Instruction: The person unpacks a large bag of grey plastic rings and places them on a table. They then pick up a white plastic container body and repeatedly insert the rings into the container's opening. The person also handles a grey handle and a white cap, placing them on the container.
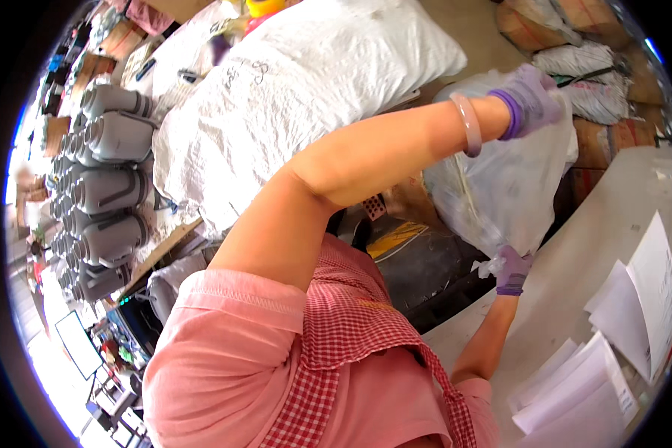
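My left hand (532,98), in a purple glove with a pale bangle on the wrist, reaches up and across and grips the top of a large clear plastic bag (504,183). My right hand (514,270), also in a purple glove, pinches the bag's bunched lower end just above the edge of the pale table (575,261). The bag hangs stretched between the two hands. What it holds is too blurred to tell. My pink sleeve and red checked apron fill the lower middle of the view.
A big white woven sack (306,82) lies behind my arm. Several grey cylindrical containers (112,187) are stacked at the left. White paper sheets (620,351) lie on the table at the right. Wrapped parcels and boxes (575,37) pile up at the top right.
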The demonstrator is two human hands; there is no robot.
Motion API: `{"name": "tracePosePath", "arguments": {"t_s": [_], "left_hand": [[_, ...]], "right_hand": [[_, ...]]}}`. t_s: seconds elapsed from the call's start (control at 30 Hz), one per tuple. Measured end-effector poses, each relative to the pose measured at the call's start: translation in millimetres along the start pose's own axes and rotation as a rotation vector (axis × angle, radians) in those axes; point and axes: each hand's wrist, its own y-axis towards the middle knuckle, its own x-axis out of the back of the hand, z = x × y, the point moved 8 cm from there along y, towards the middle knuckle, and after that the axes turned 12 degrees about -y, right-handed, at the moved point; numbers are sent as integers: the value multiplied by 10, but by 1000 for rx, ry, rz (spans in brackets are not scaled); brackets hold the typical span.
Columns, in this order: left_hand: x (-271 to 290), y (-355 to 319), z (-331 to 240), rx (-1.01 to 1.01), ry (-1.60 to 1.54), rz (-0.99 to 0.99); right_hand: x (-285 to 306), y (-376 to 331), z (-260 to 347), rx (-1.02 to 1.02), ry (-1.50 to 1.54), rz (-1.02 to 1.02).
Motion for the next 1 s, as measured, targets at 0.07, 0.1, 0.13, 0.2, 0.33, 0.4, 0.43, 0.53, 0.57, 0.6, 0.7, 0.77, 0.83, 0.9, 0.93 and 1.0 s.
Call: {"name": "tracePosePath", "arguments": {"t_s": [0.07,0.1,0.13,0.2,0.33,0.4,0.43,0.53,0.57,0.6,0.7,0.77,0.83,0.9,0.93,1.0], "left_hand": [[-1,106,-33,-29,-108,-57],[-28,57,-111,-51,-110,-39],[-23,7,-207,-74,-112,-22],[9,-51,-338,-209,-10,-17],[181,-437,-453,-224,94,67],[515,-635,-208,-102,80,-5],[684,-790,-157,-54,107,16],[1125,-1485,36,101,105,49],[1271,-1720,25,127,79,37],[1406,-1906,-34,130,54,27],[1736,-2327,101,128,71,30],[1909,-2577,285,137,2,24],[2014,-2700,496,126,-1,77],[2163,-2865,848,174,-30,92],[2234,-3019,967,210,-35,116],[2471,-3421,961,101,53,114]], "right_hand": [[166,-159,426,98,20,148],[255,-235,519,104,50,127],[317,-277,556,111,79,109],[492,-230,464,105,80,48],[332,-441,390,125,101,87],[48,-595,124,112,-21,202],[-132,-784,94,92,-37,270],[-322,-1050,-263,41,-109,394],[-334,-1170,-245,28,-158,405],[-374,-1245,-167,38,-200,409],[-351,-1245,-362,141,-262,236],[-461,-1350,-313,74,-318,307],[-474,-1479,-386,51,-289,206],[-608,-1631,-500,58,-401,330],[-619,-1783,-621,45,-457,383],[-589,-2167,-1005,132,-523,257]]}}
